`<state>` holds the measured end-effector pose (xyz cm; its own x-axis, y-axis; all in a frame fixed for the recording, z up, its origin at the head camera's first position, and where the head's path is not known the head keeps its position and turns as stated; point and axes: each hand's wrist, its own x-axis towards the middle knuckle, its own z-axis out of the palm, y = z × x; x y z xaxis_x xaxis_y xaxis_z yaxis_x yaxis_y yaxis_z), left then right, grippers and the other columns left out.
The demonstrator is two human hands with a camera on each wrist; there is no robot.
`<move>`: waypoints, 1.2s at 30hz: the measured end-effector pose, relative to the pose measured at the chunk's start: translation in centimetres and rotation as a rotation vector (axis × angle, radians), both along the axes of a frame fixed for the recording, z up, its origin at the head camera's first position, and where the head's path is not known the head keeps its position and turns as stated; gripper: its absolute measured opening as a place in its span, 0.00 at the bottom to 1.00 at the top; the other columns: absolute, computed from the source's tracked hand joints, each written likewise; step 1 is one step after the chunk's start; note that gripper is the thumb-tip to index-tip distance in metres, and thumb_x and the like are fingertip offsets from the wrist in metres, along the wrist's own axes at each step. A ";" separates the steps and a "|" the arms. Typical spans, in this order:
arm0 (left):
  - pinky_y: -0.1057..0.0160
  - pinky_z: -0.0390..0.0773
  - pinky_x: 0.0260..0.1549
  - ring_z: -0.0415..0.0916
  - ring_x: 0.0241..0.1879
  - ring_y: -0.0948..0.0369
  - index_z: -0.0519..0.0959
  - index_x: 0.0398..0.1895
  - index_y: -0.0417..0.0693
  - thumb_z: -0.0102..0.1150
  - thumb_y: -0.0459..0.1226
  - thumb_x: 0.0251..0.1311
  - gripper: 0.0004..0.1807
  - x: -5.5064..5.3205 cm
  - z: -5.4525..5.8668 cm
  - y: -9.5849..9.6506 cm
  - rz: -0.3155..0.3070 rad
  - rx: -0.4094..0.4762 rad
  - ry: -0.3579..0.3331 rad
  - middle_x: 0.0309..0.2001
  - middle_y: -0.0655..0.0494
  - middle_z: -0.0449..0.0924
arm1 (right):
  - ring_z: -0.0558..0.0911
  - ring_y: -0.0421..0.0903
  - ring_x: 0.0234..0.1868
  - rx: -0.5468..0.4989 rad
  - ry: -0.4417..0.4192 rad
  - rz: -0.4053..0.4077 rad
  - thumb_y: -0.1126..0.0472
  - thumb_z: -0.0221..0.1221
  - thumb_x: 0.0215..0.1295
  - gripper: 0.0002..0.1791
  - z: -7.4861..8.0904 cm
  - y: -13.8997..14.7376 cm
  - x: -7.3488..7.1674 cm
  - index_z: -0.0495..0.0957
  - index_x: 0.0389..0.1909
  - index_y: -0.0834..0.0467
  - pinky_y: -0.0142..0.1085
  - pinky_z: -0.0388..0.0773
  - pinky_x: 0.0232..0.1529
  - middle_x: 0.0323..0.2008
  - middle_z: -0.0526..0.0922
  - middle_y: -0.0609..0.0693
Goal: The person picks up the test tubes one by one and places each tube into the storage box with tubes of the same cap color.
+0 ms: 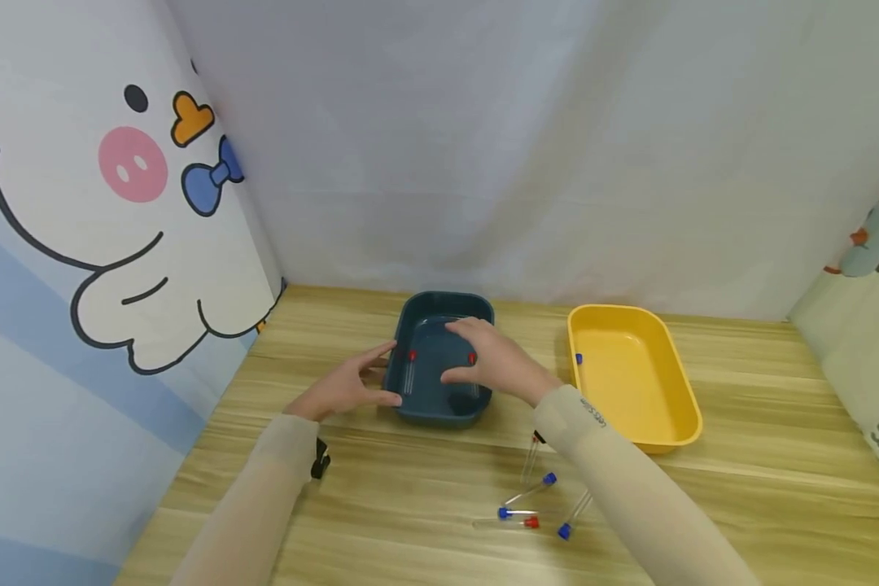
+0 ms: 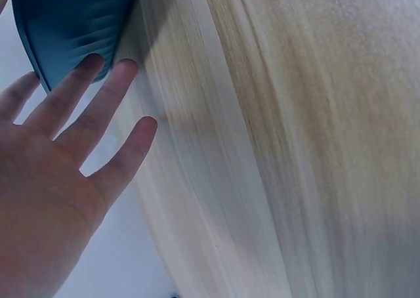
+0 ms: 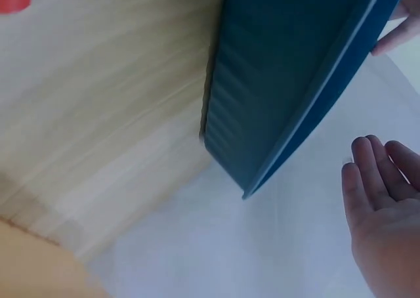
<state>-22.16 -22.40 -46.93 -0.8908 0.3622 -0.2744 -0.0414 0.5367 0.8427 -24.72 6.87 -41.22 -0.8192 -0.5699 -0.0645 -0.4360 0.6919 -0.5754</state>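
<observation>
A dark teal tray [image 1: 439, 419] stands on the wooden table, holding clear tubes with red caps [image 1: 413, 356]. My left hand [image 1: 344, 384] is at its left side, thumb and fingers spread along the rim. In the left wrist view the straight fingers of the left hand [image 2: 62, 147] reach the outside wall of the teal tray [image 2: 72, 22]. Above the tray's right side hovers my right hand [image 1: 501, 362], thumb and fingers apart. The right wrist view shows the right hand [image 3: 387, 212] with extended fingers beside the teal tray [image 3: 282, 81].
Right of the teal tray stands a yellow tray [image 1: 633, 374], with a blue cap [image 1: 579, 358] at its left wall. Several capped tubes lie in front, among them a blue cap [image 1: 564, 531] and a red cap [image 1: 531, 522]. A pale curtain [image 1: 483, 163] hangs behind the table.
</observation>
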 end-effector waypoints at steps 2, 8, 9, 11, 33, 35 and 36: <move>0.38 0.72 0.68 0.69 0.73 0.44 0.49 0.84 0.68 0.77 0.53 0.55 0.59 0.0 -0.1 0.0 0.003 -0.006 0.000 0.77 0.43 0.64 | 0.61 0.60 0.80 0.000 -0.004 -0.011 0.44 0.72 0.62 0.49 0.2 0.5 0.2 0.61 0.79 0.55 0.56 0.67 0.76 0.81 0.59 0.58; 0.38 0.73 0.68 0.69 0.73 0.44 0.49 0.84 0.67 0.77 0.53 0.55 0.59 0.0 -0.1 0.0 -0.011 -0.033 0.020 0.78 0.42 0.63 | 0.65 0.61 0.78 0.012 0.023 -0.024 0.42 0.71 0.62 0.50 0.9 2.1 0.9 0.61 0.79 0.56 0.57 0.68 0.75 0.80 0.61 0.59; 0.38 0.73 0.68 0.69 0.73 0.44 0.48 0.84 0.67 0.76 0.53 0.55 0.59 0.0 -0.1 0.0 -0.011 -0.035 0.020 0.78 0.42 0.63 | 0.64 0.61 0.79 0.011 0.024 -0.026 0.43 0.71 0.62 0.50 1.0 2.3 0.9 0.61 0.79 0.56 0.57 0.68 0.75 0.80 0.61 0.59; 0.38 0.73 0.67 0.69 0.73 0.44 0.48 0.84 0.68 0.76 0.54 0.55 0.59 0.0 0.0 0.0 -0.009 -0.040 0.019 0.78 0.43 0.62 | 0.61 0.61 0.80 0.008 0.018 -0.034 0.43 0.71 0.62 0.50 1.1 2.7 1.1 0.61 0.79 0.56 0.58 0.66 0.76 0.80 0.60 0.59; 0.39 0.75 0.66 0.69 0.73 0.43 0.48 0.85 0.65 0.76 0.54 0.55 0.59 -0.1 0.2 0.0 -0.024 -0.054 0.028 0.77 0.41 0.63 | 0.68 0.62 0.75 -0.020 0.023 -0.083 0.45 0.73 0.61 0.48 0.3 6.2 2.9 0.64 0.77 0.58 0.60 0.68 0.74 0.77 0.66 0.60; 0.39 0.75 0.65 0.69 0.73 0.43 0.48 0.85 0.65 0.75 0.55 0.55 0.59 -0.1 0.2 0.0 -0.026 -0.059 0.032 0.77 0.41 0.63 | 0.70 0.62 0.74 -0.019 0.034 -0.091 0.45 0.73 0.60 0.48 0.1 6.7 3.1 0.65 0.77 0.58 0.60 0.69 0.73 0.76 0.67 0.60; 0.38 0.75 0.65 0.69 0.73 0.42 0.48 0.85 0.65 0.76 0.55 0.55 0.59 -0.1 0.2 0.0 -0.025 -0.059 0.031 0.77 0.41 0.63 | 0.70 0.62 0.74 -0.018 0.038 -0.096 0.44 0.73 0.60 0.48 0.1 7.0 3.2 0.65 0.77 0.59 0.60 0.69 0.73 0.76 0.68 0.60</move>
<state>-22.25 -22.42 -46.72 -0.8902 0.3681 -0.2685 -0.0022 0.5858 0.8104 -21.49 13.86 -41.15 -0.8720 -0.4890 -0.0224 -0.3899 0.7214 -0.5723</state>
